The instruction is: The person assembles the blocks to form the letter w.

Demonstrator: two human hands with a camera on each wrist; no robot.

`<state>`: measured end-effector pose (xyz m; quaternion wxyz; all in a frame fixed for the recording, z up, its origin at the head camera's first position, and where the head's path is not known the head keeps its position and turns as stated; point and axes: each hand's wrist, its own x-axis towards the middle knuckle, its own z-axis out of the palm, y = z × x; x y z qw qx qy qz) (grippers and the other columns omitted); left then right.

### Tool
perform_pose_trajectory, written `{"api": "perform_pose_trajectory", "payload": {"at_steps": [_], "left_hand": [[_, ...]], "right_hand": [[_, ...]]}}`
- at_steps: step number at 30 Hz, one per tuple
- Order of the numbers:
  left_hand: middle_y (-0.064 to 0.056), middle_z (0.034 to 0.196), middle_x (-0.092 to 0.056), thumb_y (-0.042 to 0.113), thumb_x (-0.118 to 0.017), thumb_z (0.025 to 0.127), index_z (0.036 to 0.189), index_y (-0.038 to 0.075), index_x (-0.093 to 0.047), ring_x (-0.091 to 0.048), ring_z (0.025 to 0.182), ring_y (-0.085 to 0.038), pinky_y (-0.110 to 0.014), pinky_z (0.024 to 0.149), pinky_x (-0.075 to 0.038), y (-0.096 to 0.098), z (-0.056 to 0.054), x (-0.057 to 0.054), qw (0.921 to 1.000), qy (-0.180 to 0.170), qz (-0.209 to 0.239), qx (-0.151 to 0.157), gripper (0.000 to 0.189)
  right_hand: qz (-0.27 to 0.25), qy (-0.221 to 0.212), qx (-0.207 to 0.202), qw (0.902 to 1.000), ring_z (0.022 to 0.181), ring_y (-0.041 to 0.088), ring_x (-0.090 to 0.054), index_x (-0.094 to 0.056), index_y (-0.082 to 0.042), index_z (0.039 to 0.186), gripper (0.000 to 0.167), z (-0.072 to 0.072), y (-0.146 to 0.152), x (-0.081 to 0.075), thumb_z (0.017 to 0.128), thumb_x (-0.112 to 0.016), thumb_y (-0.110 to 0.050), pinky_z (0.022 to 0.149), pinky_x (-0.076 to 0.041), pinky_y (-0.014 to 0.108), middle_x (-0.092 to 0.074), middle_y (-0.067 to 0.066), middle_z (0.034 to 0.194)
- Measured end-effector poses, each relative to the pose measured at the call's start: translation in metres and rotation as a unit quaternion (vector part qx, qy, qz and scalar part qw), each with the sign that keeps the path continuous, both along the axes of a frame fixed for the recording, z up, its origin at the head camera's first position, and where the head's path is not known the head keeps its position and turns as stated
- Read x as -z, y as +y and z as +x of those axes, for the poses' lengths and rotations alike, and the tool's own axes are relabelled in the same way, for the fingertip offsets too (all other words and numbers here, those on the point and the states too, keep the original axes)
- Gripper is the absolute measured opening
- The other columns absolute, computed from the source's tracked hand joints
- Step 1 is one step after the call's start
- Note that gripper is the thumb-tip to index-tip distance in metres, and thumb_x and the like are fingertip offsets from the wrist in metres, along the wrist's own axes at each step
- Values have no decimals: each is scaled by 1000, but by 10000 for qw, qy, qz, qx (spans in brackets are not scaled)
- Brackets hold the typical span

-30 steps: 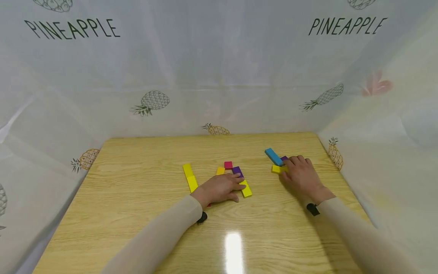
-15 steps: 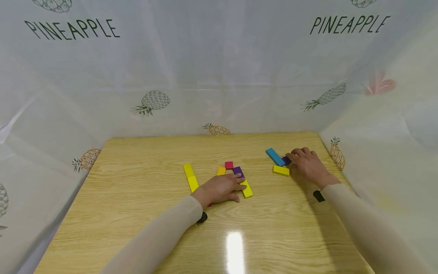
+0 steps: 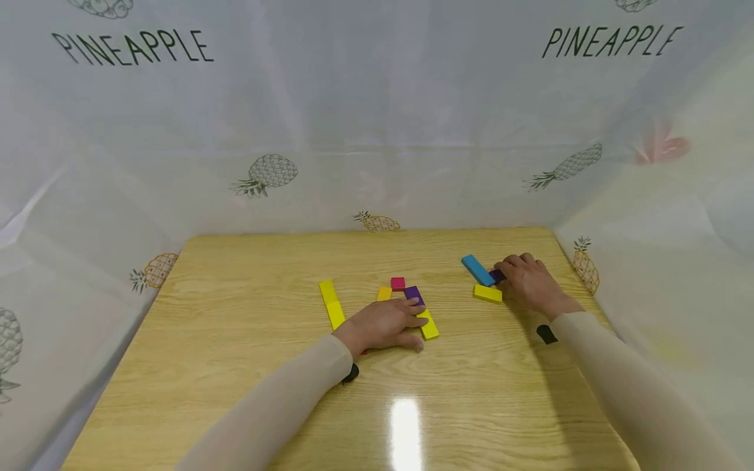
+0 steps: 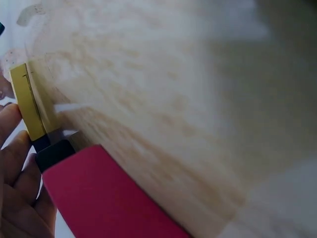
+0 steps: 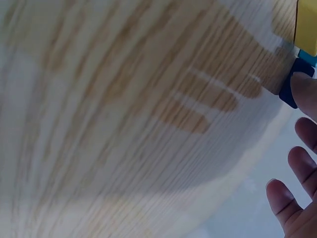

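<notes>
In the head view my left hand (image 3: 385,324) lies over the middle group of flat blocks, fingers spread, fingertips touching a purple block (image 3: 414,295) and a yellow block (image 3: 429,325) set end to end. Beneath it, the left wrist view shows a large red block (image 4: 109,198) close to the camera. At the right, my right hand (image 3: 533,286) touches a small purple block (image 3: 497,276) with one fingertip; its other fingers (image 5: 282,198) stay off the block in the right wrist view. That block sits against the lower end of a blue block (image 3: 478,269), just above another yellow block (image 3: 487,294).
Two yellow blocks (image 3: 332,305) form a line left of my left hand. An orange block (image 3: 384,294) and a small red block (image 3: 398,283) lie behind it. A pineapple-print curtain (image 3: 377,131) surrounds the wooden table (image 3: 206,327) at the back and sides.
My right hand has drawn back to the right from the yellow block, baring it, and now touches the small purple block. My left hand stays nearly still; the view shifts slightly.
</notes>
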<state>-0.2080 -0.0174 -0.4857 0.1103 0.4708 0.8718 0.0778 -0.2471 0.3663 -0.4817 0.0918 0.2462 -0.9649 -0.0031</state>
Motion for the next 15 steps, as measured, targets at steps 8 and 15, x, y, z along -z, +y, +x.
{"api": "perform_pose_trajectory", "payload": {"at_steps": [8,15], "left_hand": [[3,169,-39,61,-45,108,158,27,-52,-27,161,-17,-37,130,-29,2,0,0,9999,-34,-102,-38,60],[2,171,-37,58,-60,102,159,25,-50,-26,162,-19,-37,130,-29,0,-1,-3,9993,67,-344,88,67]], "right_hand": [[-15,-264,289,9992,115,44,-56,-68,0,130,41,1,-2,1,96,-79,-19,90,-52,63,-64,22,128],[-1,-407,551,9977,116,47,-55,-65,5,130,40,-1,-3,1,101,-74,-21,92,-51,64,-61,26,130]]}}
